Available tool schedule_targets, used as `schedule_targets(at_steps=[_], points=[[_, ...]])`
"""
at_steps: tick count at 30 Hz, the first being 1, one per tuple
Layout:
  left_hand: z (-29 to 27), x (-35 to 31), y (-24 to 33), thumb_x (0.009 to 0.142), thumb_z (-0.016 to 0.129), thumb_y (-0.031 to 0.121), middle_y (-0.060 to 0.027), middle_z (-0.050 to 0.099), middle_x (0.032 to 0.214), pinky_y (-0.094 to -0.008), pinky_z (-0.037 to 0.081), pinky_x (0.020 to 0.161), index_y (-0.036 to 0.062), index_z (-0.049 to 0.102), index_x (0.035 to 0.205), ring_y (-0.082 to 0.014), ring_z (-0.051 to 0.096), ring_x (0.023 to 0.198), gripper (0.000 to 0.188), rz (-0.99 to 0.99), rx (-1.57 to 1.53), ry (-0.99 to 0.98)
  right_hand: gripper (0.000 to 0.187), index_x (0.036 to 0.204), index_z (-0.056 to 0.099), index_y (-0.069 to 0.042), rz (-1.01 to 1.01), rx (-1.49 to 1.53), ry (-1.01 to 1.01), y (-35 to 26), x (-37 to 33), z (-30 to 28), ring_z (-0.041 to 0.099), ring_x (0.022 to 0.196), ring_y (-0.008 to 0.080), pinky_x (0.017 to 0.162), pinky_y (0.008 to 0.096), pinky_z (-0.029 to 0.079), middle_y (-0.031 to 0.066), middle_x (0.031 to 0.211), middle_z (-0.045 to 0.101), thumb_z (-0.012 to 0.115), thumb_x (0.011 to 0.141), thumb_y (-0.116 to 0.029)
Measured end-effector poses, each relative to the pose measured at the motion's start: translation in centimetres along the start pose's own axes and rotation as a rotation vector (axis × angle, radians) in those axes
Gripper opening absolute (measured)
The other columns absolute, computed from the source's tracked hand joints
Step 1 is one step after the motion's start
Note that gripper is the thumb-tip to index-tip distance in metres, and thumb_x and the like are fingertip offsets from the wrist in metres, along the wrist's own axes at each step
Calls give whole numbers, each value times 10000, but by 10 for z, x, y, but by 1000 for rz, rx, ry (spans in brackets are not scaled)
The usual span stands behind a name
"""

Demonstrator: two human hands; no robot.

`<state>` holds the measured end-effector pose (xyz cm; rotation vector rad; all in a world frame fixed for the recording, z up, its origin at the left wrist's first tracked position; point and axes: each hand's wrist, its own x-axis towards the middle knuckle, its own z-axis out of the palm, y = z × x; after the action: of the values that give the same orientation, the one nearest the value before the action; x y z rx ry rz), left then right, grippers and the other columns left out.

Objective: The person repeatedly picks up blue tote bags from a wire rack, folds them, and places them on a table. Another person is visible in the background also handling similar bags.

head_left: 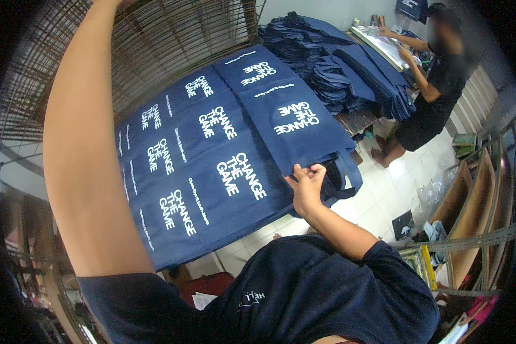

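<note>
Navy cloth tote bags (258,149) with white lettering lie spread in overlapping rows in front of me. My right hand (308,184) is closed at the near right corner of one bag, thumb and fingers pinching its edge. Navy handles (348,175) hang beside that hand, over the side of the pile. My left arm stretches up along the left side. Only the edge of my left hand (110,3) shows at the top, beside a wire rack (172,40); its fingers are cut off by the frame.
Beyond the bags rises a heap of folded navy cloth (327,63). At the back right another person (438,80) handles a white flat frame (381,47). Wooden boards (470,206) lean at the right. A red seat (203,286) with papers is below the bags.
</note>
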<state>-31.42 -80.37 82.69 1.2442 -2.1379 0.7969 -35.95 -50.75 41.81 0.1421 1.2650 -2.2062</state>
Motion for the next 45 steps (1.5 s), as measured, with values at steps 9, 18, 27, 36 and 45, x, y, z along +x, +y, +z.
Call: schedule_targets(at_steps=[9,18,27,36,45], points=[[-6,-7,4,642,713,520,-152,247,1400,-613,114,1048,174,106,1454,-377,220,1300,1072,16,-22,-12,392,1018,265,-142,23,-32,28,0,2,3,483,750,118,640,343,584,23,865,392,570,845,32],[-7,-14,0,646,724,494,-152,246,1401,-609,114,1056,174,106,1454,-382,217,1303,1067,27,-30,-20,395,1052,251,-117,43,-67,56,-4,5,0,497,771,145,637,328,575,62,898,417,568,855,13],[-19,-19,-13,635,731,500,-176,273,1396,-613,105,1062,171,161,1449,-392,231,1302,1047,105,-91,-36,431,1119,203,-131,220,-31,15,-22,-30,2,584,851,227,657,364,524,141,1022,463,572,895,-136],[-7,-156,0,908,493,426,-98,652,813,-415,462,637,157,572,978,-305,629,745,290,297,-377,206,448,1116,288,-172,88,-215,-103,-44,-36,-71,579,694,170,584,301,448,58,848,521,647,853,-218],[39,-411,64,787,675,241,-35,552,648,-357,408,530,94,587,705,-222,539,590,190,33,-828,-290,223,942,473,-124,-149,-439,92,-66,20,-145,535,653,99,522,239,410,-6,788,521,656,843,-205]])
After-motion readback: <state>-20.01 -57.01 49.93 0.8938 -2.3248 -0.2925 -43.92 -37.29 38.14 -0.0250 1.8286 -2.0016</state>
